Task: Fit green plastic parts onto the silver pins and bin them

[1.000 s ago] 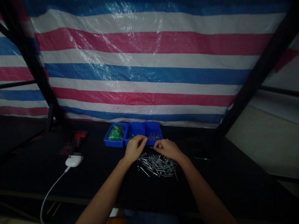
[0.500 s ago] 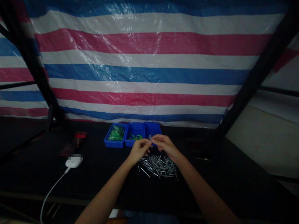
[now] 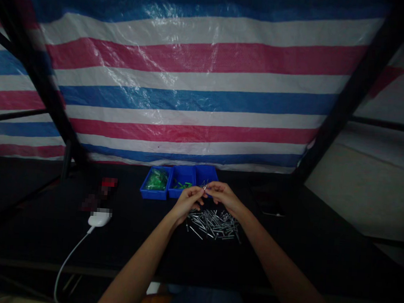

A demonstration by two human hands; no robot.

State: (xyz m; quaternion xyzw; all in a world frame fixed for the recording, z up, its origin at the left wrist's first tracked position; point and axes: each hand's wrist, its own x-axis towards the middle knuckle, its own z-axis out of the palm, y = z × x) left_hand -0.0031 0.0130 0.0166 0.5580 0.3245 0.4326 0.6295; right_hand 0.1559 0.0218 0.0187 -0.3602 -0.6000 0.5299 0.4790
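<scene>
My left hand (image 3: 188, 202) and my right hand (image 3: 224, 195) meet fingertip to fingertip above the front of the right blue bin (image 3: 209, 171). Both are closed in a pinch around a small shiny piece (image 3: 204, 187), too small to name. Just below them, a loose pile of thin silvery metal pins (image 3: 214, 225) lies on the black table. The middle blue bin (image 3: 183, 172) holds a few small green pieces (image 3: 185, 186). A clear bag of green pieces (image 3: 157, 180) fills the left blue bin (image 3: 153, 195). My hands partly cover the right bin and its contents.
The black table (image 3: 129, 243) runs wide to both sides. On the left lie a white device (image 3: 98, 219) with a cable (image 3: 66, 262) and a red item (image 3: 109, 183). A dark flat object (image 3: 269, 206) rests at the right. Behind hangs a striped plastic sheet (image 3: 192, 95).
Both hands stay in nearly the same place, fingertips together. The small piece between them has shifted slightly. The bins and the pile look unchanged.
</scene>
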